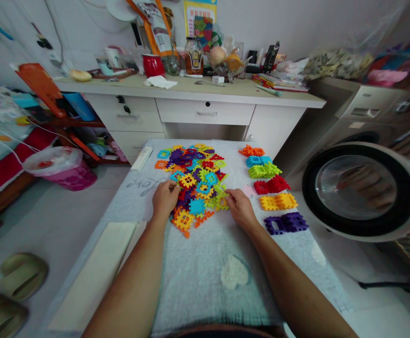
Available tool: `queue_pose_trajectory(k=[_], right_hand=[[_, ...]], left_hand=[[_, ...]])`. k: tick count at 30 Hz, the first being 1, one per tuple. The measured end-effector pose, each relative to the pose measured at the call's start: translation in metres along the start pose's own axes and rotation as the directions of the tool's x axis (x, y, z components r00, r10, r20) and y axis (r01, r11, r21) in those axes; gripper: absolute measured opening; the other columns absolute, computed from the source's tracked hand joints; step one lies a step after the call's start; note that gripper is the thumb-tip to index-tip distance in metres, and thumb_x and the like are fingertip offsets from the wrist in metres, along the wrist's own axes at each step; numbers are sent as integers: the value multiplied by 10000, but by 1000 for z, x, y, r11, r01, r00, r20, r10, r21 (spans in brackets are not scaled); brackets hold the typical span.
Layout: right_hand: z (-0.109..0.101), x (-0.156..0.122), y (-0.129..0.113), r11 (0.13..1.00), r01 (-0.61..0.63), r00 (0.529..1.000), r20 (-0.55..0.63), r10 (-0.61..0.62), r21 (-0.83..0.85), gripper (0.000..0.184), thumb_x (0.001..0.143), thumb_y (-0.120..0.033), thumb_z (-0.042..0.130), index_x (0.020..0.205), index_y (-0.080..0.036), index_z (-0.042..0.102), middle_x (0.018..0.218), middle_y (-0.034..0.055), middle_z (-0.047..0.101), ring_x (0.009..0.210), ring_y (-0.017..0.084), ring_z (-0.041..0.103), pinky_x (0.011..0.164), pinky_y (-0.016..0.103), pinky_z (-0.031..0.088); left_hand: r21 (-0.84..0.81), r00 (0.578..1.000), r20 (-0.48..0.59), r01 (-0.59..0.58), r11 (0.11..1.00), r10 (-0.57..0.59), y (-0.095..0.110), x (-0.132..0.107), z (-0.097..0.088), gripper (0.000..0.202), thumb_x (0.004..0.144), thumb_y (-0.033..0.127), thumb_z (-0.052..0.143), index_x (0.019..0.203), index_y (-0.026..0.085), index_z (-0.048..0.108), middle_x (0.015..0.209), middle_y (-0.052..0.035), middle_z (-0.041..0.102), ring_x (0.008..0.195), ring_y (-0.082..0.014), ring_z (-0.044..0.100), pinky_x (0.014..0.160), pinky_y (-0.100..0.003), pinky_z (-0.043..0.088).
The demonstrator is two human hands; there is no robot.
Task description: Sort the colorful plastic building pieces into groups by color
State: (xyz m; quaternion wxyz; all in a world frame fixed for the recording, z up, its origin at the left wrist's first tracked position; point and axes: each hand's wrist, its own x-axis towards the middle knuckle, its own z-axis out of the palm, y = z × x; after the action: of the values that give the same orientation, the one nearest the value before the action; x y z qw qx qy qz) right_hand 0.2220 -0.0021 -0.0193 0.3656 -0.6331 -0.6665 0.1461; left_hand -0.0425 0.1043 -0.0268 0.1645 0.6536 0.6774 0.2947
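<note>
A heap of mixed colourful interlocking plastic tiles (194,176) lies on a towel-covered table (208,263). My left hand (164,199) rests at the heap's near left edge, fingers curled and pinched on a tile I cannot make out. My right hand (239,205) is at the heap's near right edge, fingers closed on a yellow-green tile (221,202). To the right stands a column of sorted piles: orange tiles (251,150), blue tiles (256,161), green tiles (264,171), red tiles (271,185), yellow tiles (278,202) and purple tiles (285,223).
A white desk (205,94) with drawers and clutter stands behind the table. A washing machine with its round door (363,190) swung open is at the right. A pink bin (62,169) and slippers (21,274) are on the floor at the left.
</note>
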Motion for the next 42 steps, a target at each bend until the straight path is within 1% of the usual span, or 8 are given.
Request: queue_pose_trajectory(k=[3,7,11,20,26,31,35,42], right_hand=[[-3,0,2,995,7,1000,-14,-8,-102,400,902,-307,585,1265,-147,641,1127,143,622,1049,273,584,975,432,478],[-10,-1,-2,976,80,990,127,-55,-202,552,802,-303,686,1319,-120,616,1233,164,581,1141,303,527,1039,456,436],[-16,-1,-7,960,103,966,256,-34,-262,539,776,-265,691,1298,-138,638,1265,154,573,1141,297,515,1041,437,429],[-24,7,-18,929,148,928,374,-11,-340,554,766,-173,680,1315,-121,625,1294,156,593,1120,281,528,1033,394,431],[-56,16,-23,906,241,912,401,-88,-347,517,787,-235,731,1287,-142,637,1180,139,642,1046,270,571,978,404,450],[-110,54,9,841,281,920,379,-99,-463,452,802,-250,707,1242,-155,670,1166,140,657,1071,286,584,986,416,438],[-147,92,51,753,101,981,193,35,-650,516,794,-310,716,1301,-234,663,1283,144,616,1125,337,544,961,466,440],[-149,129,93,688,19,968,187,171,-726,533,756,-390,761,1283,-375,688,1440,94,504,1243,373,442,983,518,417]], left_hand=[[18,1000,10,0,1000,0,1,0,-1,253,853,351,536,977,215,709,1032,-76,729,1002,-241,655,889,-351,486],[30,1000,16,9,1000,-10,0,0,0,253,857,347,537,996,220,707,1038,-63,729,1002,-223,657,901,-335,486],[30,1000,14,14,999,-14,0,0,0,248,854,340,543,996,222,708,1034,-60,730,1004,-223,658,896,-333,486],[18,999,31,33,999,-34,1,0,-2,267,862,357,536,1012,219,709,1062,-66,725,1008,-223,660,882,-330,481],[17,999,28,17,1000,-17,-1,1,0,255,864,352,532,997,225,708,1041,-59,726,1000,-218,661,882,-328,487],[23,999,28,22,999,-23,-2,2,0,268,867,359,521,1002,222,708,1059,-68,727,1003,-229,665,882,-342,491],[20,1000,30,-7,1000,6,-3,2,1,265,866,360,508,980,222,704,1043,-68,731,1012,-237,665,882,-347,491],[36,999,34,-11,999,10,-4,2,1,283,867,376,505,996,218,701,1042,-68,729,985,-230,668,875,-343,493]])
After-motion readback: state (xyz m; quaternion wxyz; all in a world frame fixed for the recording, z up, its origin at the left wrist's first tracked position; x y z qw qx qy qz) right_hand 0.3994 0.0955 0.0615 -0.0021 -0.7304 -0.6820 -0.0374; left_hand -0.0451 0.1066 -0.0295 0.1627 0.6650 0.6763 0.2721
